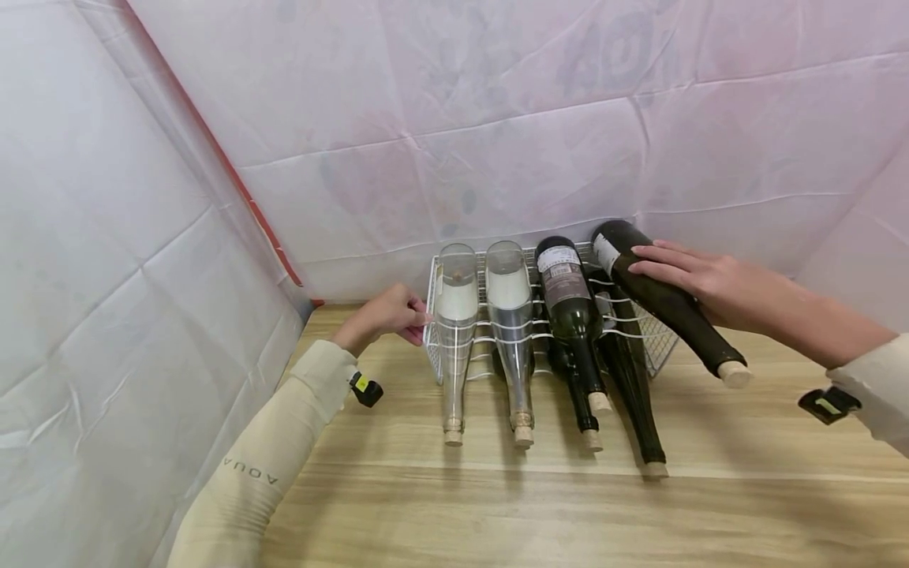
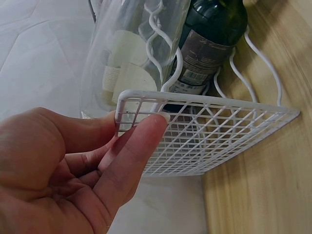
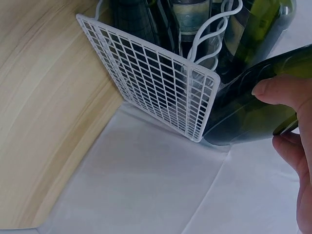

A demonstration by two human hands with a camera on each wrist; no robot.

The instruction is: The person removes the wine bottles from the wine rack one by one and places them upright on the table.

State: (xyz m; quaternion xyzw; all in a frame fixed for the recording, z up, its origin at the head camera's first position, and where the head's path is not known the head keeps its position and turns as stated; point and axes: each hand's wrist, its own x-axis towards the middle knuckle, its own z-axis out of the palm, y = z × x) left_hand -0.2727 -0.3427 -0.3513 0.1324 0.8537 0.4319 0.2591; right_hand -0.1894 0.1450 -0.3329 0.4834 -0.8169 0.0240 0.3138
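Observation:
A white wire wine rack (image 1: 430,351) stands on the wooden table against the back sheet. My left hand (image 1: 398,314) pinches the wire edge at its left side between thumb and fingers. With my right hand (image 1: 710,282) I grip a dark green wine bottle (image 1: 660,304), fingers over its body and the thumb around it in the right wrist view. That bottle lies slanted at the rack's upper right, its corked neck pointing right and toward me. On the top tier lie two clear bottles (image 1: 457,304) and a labelled dark bottle (image 1: 564,280), corks toward me.
Dark bottles lie on the lower tier, one with a long neck (image 1: 635,394) reaching out over the table (image 1: 440,513). White sheets (image 1: 497,118) form walls behind and on the left, close to the rack's back.

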